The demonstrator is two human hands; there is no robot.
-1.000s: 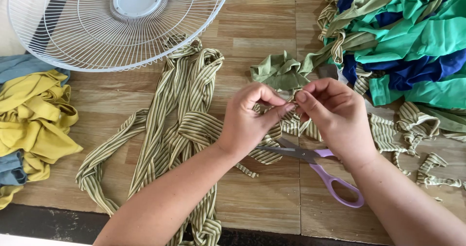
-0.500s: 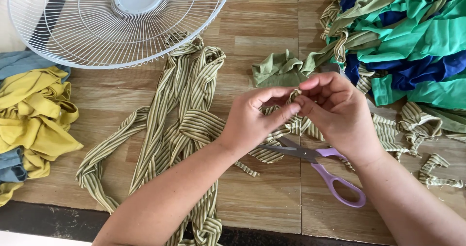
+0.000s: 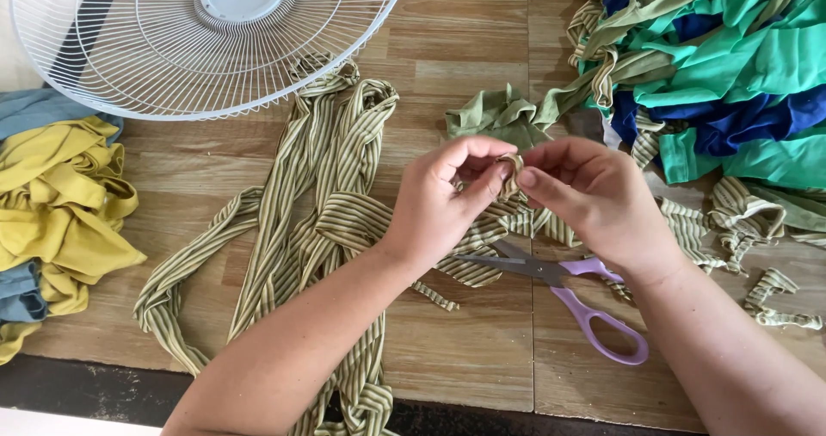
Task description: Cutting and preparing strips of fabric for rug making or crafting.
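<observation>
Fingertips of the left hand [image 3: 439,208] and right hand [image 3: 594,204] pinch one end of the striped fabric strip [image 3: 331,221], each grip narrow on it near the worktop [image 3: 465,350] middle. Long strips trail toward the near edge; short offcuts [image 3: 774,303] lie by the right edge (trimming looks partly done). Purple scissors [image 3: 568,303] rest beneath. No containers show.

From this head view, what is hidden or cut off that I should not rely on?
- Striped strip: its end between both hands is covered by fingertips; knot or fold cannot be told.
- Left hand and right hand: palms face away.
- Scissors: part of the handles lies under the right wrist.
- Fan guard: cut by the top edge.
- Green and blue cloth pile: cut by the right edge.
</observation>
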